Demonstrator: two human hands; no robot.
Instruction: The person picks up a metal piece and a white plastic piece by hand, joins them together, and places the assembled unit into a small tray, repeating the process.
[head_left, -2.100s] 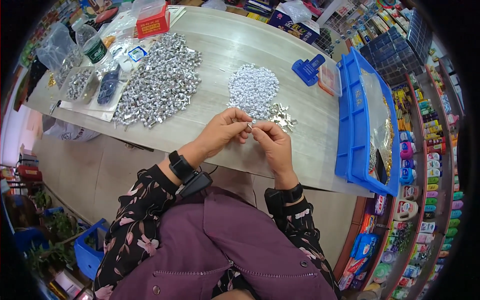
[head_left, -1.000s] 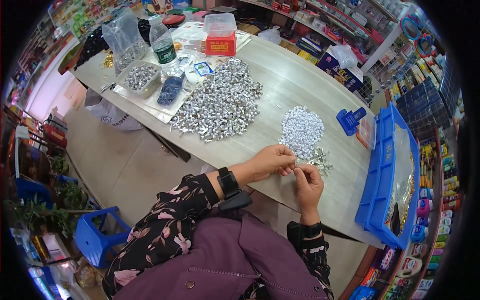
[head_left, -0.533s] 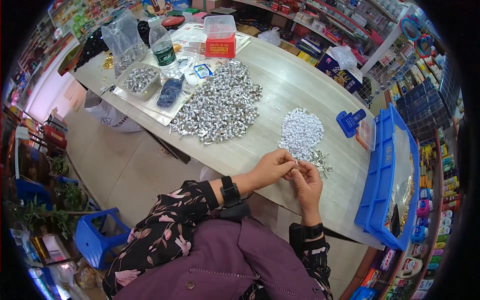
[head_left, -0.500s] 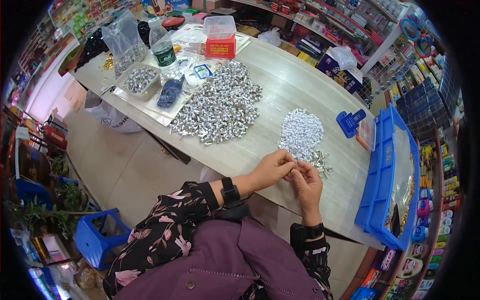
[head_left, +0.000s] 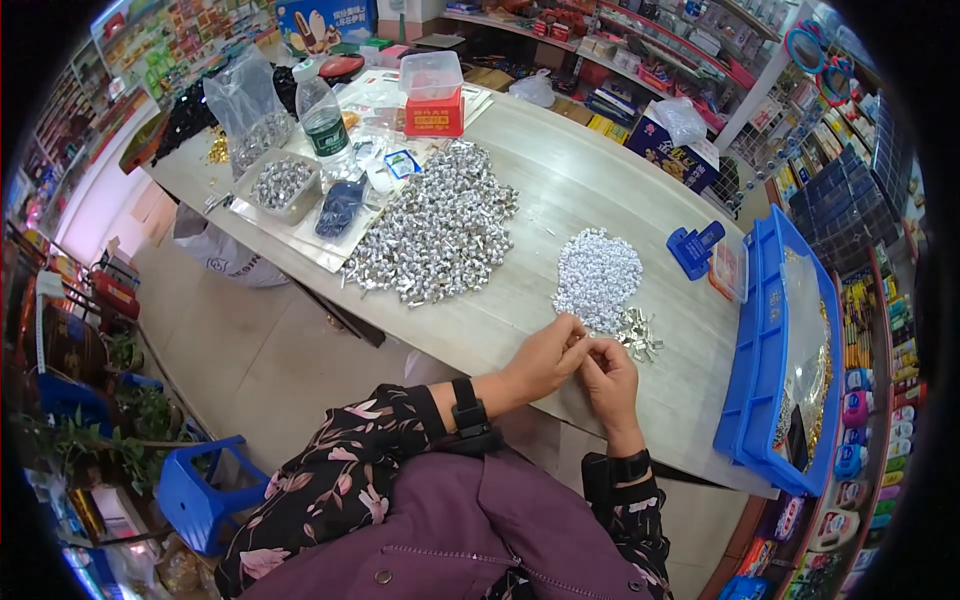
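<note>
My left hand (head_left: 543, 358) and my right hand (head_left: 609, 384) meet at the fingertips over the table's near edge, both with fingers pinched. Whatever lies between the fingertips is too small and too hidden to name. Just beyond them is a round heap of small white bead-like pieces (head_left: 597, 272). Beside it, close to my right fingers, lies a little cluster of flat silver metal pieces (head_left: 640, 335). Further left spreads a much larger pile of small silver-and-white pieces (head_left: 440, 230).
At the right end stands a blue plastic crate (head_left: 735, 390), with a blue clip-like holder (head_left: 694, 250) near it. On the left are a plastic tub (head_left: 272, 208) of metal pieces, a water bottle (head_left: 325, 130) and a red box (head_left: 434, 117). A blue stool (head_left: 200, 500) stands on the floor.
The view has shifted slightly. My hands stay together at the table's near edge, a little further from the white heap, and the right fingers are more curled in against the left.
</note>
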